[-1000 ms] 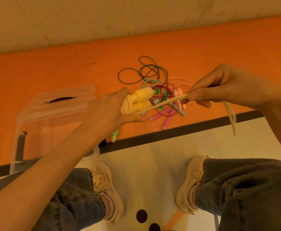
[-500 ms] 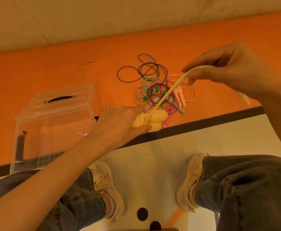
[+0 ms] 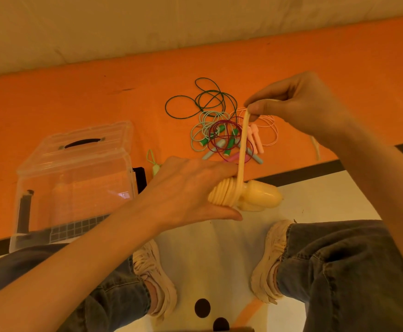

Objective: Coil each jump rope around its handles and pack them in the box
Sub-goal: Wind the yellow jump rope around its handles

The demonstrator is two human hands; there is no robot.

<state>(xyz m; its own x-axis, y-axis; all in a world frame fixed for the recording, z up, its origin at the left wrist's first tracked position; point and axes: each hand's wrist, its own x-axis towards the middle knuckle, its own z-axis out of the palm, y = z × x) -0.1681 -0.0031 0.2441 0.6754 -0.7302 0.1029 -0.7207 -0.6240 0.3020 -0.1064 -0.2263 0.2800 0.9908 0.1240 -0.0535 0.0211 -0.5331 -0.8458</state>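
Above the mat, left hand (image 3: pixel 186 190) grips coiled yellow handles (image 3: pixel 243 195); right hand (image 3: pixel 298 101) pinches their rope (image 3: pixel 243 144).

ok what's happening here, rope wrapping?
Yes. A person is coiling a yellow jump rope around its handles. The left hand grips the handle bundle, which already carries several turns, while the right hand pinches the cord and holds it taut above. A tangle of other ropes in green, red, pink and pale blue lies uncoiled on the orange mat. The clear box sits to the left with its lid on.
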